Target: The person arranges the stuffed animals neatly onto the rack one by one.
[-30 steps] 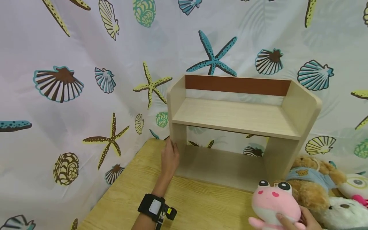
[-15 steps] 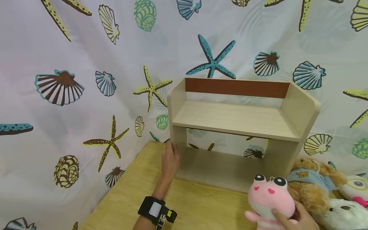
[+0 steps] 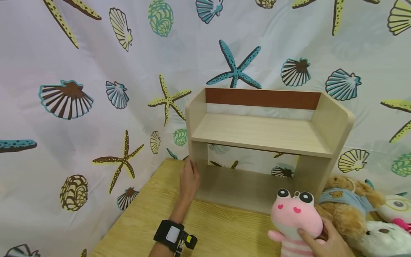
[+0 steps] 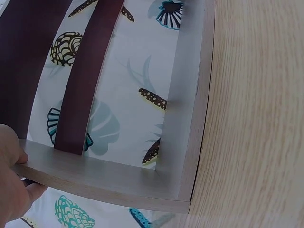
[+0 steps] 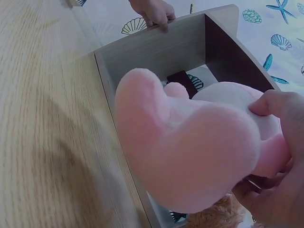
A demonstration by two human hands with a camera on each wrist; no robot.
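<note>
The left hand (image 3: 188,178) is gripping the left side panel of a pale wooden shelf (image 3: 260,134), its thumb pressing the inner face and its fingers wrapping the outer one. A black strap with a small camera (image 3: 174,233) is circling that wrist. The right hand (image 3: 330,239) is holding a pink plush frog (image 3: 297,216) by its right side, thumb lying at the front just below the head. The frog is facing the near side, in front of the shelf's right end, its striped body running out of the head view. The shelf is standing on a wooden table (image 3: 231,232) before a shell-and-starfish curtain (image 3: 96,53). Right of the shelf, a brown teddy bear (image 3: 346,217) in a blue shirt is lying beside white plush toys (image 3: 385,239)
</note>
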